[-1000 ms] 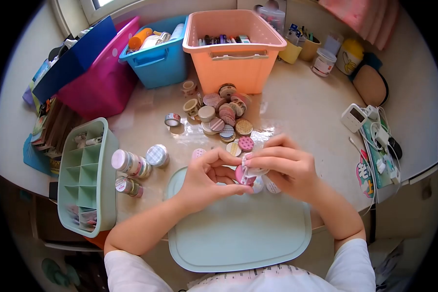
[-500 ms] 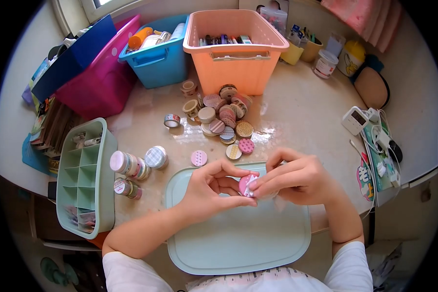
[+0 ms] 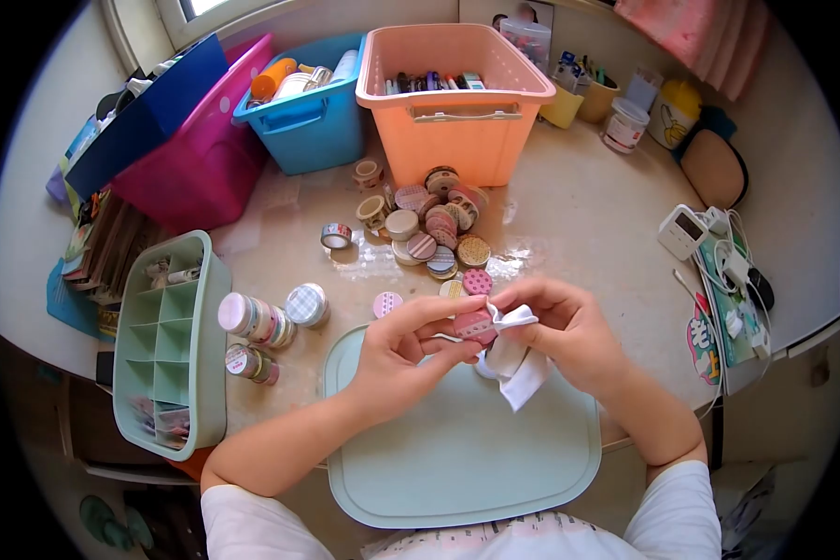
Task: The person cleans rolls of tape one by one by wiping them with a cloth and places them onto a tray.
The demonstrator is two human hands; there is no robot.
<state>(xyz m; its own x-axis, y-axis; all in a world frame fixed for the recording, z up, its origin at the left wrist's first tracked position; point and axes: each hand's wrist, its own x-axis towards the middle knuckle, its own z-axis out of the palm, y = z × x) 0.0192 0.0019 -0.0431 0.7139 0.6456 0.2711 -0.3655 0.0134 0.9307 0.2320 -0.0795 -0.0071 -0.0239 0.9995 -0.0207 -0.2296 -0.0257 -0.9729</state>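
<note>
My left hand (image 3: 397,364) pinches a pink patterned roll of washi tape (image 3: 473,326) between thumb and fingers. A white cloth or tissue (image 3: 525,378) hangs from my right hand (image 3: 574,341), whose fingers are closed on it right beside the roll. Both hands are above a pale green lid (image 3: 467,457). Just beyond them lie a pink dotted roll (image 3: 477,281) and a pale pink roll (image 3: 387,303). Farther back is a heap of washi tape rolls (image 3: 439,224).
Stacked tape rolls (image 3: 257,319) stand left of the lid, near a green divided box (image 3: 217,373). Orange (image 3: 457,140), blue (image 3: 313,135) and magenta (image 3: 191,168) bins line the back. Cables and a white device (image 3: 683,232) lie at right.
The white cloth, bunched at the roll's face before, now hangs down below my right hand. The roll has turned in my left fingers, and the view has shifted slightly.
</note>
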